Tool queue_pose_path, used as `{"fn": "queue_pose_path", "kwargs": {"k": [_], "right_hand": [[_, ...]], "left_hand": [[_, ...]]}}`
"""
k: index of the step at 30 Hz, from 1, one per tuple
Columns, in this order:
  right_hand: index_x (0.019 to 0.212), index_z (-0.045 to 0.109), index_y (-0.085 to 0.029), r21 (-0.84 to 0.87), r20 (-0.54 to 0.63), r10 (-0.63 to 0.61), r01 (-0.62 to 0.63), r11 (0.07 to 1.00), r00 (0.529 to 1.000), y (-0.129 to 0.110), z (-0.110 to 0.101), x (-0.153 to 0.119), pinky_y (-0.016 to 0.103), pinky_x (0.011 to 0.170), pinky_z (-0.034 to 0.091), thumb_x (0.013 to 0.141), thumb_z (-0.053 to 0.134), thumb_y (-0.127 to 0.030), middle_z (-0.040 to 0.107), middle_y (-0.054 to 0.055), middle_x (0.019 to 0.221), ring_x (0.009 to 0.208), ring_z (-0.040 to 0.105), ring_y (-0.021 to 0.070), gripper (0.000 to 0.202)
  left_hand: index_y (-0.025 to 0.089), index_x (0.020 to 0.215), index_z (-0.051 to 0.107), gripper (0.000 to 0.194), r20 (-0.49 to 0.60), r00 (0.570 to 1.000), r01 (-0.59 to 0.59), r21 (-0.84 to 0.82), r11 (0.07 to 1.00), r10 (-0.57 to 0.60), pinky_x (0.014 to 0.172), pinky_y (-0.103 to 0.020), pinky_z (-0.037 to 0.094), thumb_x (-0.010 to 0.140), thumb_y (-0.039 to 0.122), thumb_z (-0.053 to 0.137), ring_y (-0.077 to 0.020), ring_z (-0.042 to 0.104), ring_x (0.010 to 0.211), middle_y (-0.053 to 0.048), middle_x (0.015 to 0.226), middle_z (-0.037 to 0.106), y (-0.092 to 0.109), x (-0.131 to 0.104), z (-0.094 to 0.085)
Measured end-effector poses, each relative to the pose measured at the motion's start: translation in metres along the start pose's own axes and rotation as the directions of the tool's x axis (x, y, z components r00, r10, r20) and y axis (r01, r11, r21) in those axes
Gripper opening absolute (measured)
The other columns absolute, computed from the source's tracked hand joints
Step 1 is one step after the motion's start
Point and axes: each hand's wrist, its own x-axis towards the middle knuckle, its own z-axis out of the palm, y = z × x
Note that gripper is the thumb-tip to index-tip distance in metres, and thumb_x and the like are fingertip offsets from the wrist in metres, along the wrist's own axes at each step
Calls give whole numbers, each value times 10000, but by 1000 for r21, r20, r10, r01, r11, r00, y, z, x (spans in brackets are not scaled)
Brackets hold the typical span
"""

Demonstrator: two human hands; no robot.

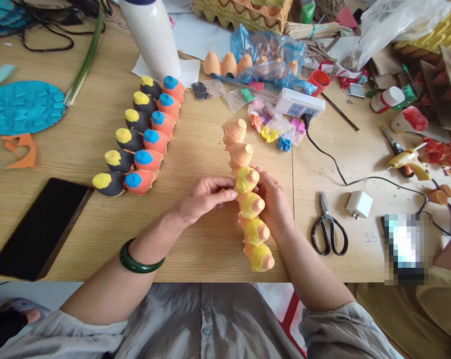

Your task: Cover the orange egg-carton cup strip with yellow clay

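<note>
A strip of orange egg-carton cups (252,205) hangs between my two hands above the table. Several of its nearer cups carry bands of yellow clay, while the two far cups are bare orange. My left hand (206,199) pinches the strip's left side, thumb against a yellow-banded cup. From the right, my right hand (273,202) is wrapped around the same strip, its fingers partly hidden behind the cups. To the left stand two finished-looking rows: black cups with yellow tops (126,135) and orange cups with blue tops (152,142).
A black phone (42,227) lies at left, below a blue oval piece (25,107). Scissors (328,224), a white plug adapter (360,203) and a power strip (300,103) with its cord lie right. Clay bags (273,127) and a white bottle (152,37) stand behind. Another person sits at right.
</note>
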Motion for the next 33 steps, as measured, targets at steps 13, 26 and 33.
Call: {"fn": "queue_pose_path", "kwargs": {"k": [13, 26, 33], "right_hand": [[887, 721, -255, -202, -45, -211, 198, 959, 977, 10, 1, -5, 259, 586, 443, 852, 830, -502, 622, -43, 722, 622, 531, 121, 272], [863, 724, -262, -154, -44, -140, 132, 979, 989, 5, 4, -5, 270, 542, 408, 790, 863, -516, 549, -61, 647, 571, 480, 122, 299], [870, 695, -280, -184, -16, -133, 128, 974, 991, 5, 2, -5, 274, 535, 424, 799, 854, -560, 553, -58, 639, 566, 503, 132, 329]], "left_hand": [[149, 793, 812, 311, -117, 991, -56, 104, 993, 68, 698, -289, 461, 756, 450, 883, -176, 603, 756, -44, 779, 736, -7, 2, 2], [168, 944, 849, 334, 41, 999, 18, -36, 999, -16, 670, -250, 417, 759, 444, 887, -132, 549, 733, -24, 803, 709, -1, 1, -5], [163, 731, 788, 432, -56, 997, -50, 114, 992, 57, 592, -272, 330, 827, 583, 815, -116, 429, 623, 13, 609, 524, 0, 0, -3]]}}
